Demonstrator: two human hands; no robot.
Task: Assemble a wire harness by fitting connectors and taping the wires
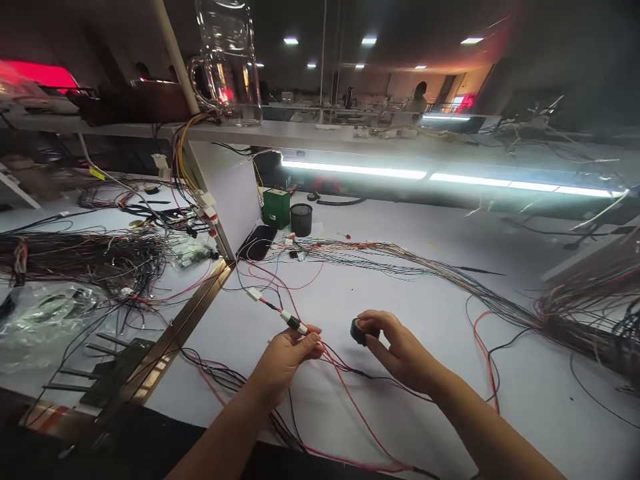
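Observation:
My left hand [287, 357] pinches a thin red-and-black wire pair [345, 383] just below a small white connector [293, 323] on the white workbench [350, 293]. A second white connector [254, 294] sits farther up the same wire. My right hand [395, 347] grips a small roll of black tape [358, 331] between thumb and fingers, a short way right of the left hand. The wires trail toward me between both forearms.
A long bundle of coloured wires [430, 270] runs across the bench to a thick harness [590, 313] at right. A black mesh cup [301, 220], a green box [277, 207] and a black phone [257, 243] stand behind. Tangled wires [85, 257] and plastic bags [40, 317] fill the left bench.

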